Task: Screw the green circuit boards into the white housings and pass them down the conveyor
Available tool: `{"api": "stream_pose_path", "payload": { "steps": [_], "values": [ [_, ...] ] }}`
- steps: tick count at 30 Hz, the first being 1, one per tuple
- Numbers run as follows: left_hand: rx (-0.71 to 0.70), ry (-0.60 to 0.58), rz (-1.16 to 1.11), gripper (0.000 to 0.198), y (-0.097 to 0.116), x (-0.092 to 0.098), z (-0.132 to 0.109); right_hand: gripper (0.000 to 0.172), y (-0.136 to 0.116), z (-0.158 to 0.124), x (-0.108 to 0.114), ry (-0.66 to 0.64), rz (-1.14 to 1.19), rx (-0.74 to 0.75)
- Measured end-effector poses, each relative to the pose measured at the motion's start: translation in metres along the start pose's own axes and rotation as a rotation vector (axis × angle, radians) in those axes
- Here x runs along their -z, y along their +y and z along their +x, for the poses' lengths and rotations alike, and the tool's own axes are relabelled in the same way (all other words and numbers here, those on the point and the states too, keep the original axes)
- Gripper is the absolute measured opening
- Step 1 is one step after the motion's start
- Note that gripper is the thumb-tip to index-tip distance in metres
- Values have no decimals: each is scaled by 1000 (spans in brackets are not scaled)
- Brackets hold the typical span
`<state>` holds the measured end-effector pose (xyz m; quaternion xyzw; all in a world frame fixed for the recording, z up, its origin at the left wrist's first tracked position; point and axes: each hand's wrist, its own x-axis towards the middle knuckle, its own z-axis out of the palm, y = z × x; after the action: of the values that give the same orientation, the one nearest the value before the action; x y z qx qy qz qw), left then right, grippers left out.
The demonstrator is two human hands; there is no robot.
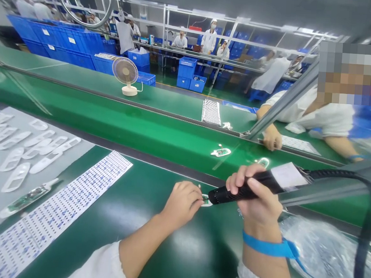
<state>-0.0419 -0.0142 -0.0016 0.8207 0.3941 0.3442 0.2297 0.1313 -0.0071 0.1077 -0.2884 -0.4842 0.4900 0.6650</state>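
My right hand (259,203) wraps around a black corded electric screwdriver (242,187), held aslant with its front end down to the left. That end meets a small white plastic housing with a green circuit board (205,200). My left hand (184,202) grips this housing from the left, and its fingers cover much of it. Around my right wrist is a blue strap (267,246) with a thin cord. A long printed sheet of small marks (62,211) lies left of my hands. Beside it rests another housing with a board (28,200).
Many white housing shells (18,174) lie on a grey mat at left. A green conveyor belt (126,124) carries board-filled housings (222,152). Clear plastic bags (320,250) sit at right. A metal post (287,91) stands near a co-worker's hand (272,138). Across the belt is a fan (125,73).
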Motion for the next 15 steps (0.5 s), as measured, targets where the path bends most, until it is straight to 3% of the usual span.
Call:
{"api": "stream_pose_path", "payload": {
  "steps": [7,15],
  "values": [
    [-35,-57,106,12,1,-5,0,9,-3,-1,-4,-16,-21,5],
    [-125,-37,129,9,2,-5,-1,11,-6,-3,-9,-38,-57,-7]
  ]
}}
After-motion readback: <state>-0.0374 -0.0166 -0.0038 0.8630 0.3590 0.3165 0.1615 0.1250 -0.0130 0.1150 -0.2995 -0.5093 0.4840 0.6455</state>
